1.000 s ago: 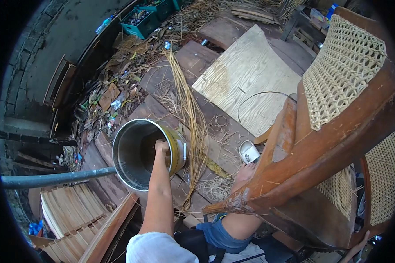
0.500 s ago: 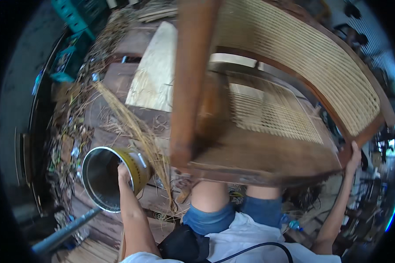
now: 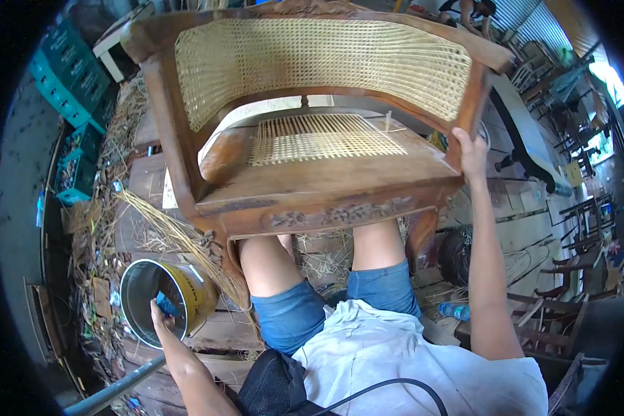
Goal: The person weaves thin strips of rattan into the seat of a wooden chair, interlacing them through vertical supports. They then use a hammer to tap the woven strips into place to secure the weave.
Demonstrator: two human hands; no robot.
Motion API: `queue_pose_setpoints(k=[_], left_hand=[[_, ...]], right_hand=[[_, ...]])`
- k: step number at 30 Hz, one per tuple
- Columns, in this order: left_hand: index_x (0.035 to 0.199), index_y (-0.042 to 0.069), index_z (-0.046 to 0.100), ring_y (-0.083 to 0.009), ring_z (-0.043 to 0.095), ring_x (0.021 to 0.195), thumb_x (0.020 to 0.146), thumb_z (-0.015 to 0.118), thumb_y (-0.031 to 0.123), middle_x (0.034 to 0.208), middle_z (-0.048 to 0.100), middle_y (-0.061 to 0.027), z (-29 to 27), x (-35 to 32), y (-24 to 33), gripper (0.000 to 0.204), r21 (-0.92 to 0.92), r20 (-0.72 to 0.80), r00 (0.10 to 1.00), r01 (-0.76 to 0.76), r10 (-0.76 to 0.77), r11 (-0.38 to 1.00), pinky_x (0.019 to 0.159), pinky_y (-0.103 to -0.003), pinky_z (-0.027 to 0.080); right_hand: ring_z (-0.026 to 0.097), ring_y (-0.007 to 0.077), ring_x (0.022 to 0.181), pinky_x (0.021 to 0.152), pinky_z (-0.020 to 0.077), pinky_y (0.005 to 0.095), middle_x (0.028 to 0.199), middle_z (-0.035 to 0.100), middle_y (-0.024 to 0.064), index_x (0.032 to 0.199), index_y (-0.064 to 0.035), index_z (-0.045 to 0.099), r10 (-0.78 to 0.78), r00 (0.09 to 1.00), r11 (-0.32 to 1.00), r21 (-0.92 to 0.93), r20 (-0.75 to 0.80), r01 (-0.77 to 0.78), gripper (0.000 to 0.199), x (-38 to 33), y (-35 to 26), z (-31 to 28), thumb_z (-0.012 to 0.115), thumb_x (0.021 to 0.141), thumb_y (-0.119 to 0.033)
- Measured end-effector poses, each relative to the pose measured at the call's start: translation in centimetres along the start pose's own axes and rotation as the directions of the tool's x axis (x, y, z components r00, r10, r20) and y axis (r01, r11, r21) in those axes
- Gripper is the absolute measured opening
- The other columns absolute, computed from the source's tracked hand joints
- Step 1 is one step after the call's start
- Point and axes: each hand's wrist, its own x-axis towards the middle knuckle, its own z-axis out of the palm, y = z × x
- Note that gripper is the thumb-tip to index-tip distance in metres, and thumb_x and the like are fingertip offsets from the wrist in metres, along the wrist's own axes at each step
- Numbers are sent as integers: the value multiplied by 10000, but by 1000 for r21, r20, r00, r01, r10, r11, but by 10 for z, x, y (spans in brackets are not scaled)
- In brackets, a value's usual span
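Observation:
A carved wooden armchair (image 3: 340, 186) with a woven cane back (image 3: 277, 59) faces me, close over my knees. Its cane seat panel (image 3: 329, 142) shows open, unwoven strands toward the back. My right hand (image 3: 471, 154) is closed round the chair's right front arm post. At lower left, my left hand (image 3: 161, 316) reaches into the mouth of a yellow bucket (image 3: 200, 295). Its fingers are closed on a crumpled blue rag (image 3: 167, 304). What lies deeper in the bucket is hard to see.
Loose cane strands (image 3: 163, 218) lie between bucket and chair. Teal crates (image 3: 69, 76) stand at the far left beside scattered debris. A metal pipe (image 3: 121, 383) runs below the bucket. A plastic bottle (image 3: 454, 310) lies at right. Another person (image 3: 468, 12) is at the far right.
The chair has swung round and away from me, from close and side-on to facing me. My right hand has stayed on it. The blue rag now shows at my left hand.

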Motion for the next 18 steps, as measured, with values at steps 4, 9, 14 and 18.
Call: queue_pose_setpoints(k=[4,9,14,18], left_hand=[[904,235,591,-138,536,620,791,695,542,773,561,38,-4,-56,-5,343,-60,-136,969,-214,204,975,472,-287,337],[882,151,588,-129,497,479,853,678,370,679,556,11,-60,-51,12,238,199,-273,894,-309,356,930,355,-278,294],[861,111,592,-143,562,577,821,689,287,730,587,-16,-24,-112,25,205,216,-305,718,-588,626,780,400,-286,387],[1293,-9,497,-246,619,934,790,759,414,1164,602,-136,-14,-208,117,707,307,-408,170,-900,897,310,705,-376,541]], right_hand=[[685,224,836,745,513,344,913,724,174,1017,57,688,30,1000,996,-81,1,-30,446,6,1,6,687,857,-359],[702,343,912,786,522,390,928,716,231,989,31,703,-22,999,998,-65,-50,19,442,3,3,8,674,842,-385],[686,402,945,823,519,430,925,701,270,989,43,699,72,996,980,-182,-50,-80,550,2,-13,0,656,800,-471],[660,445,993,877,513,453,971,683,304,996,41,700,125,992,987,-96,-29,-128,574,1,-10,14,646,782,-488]])
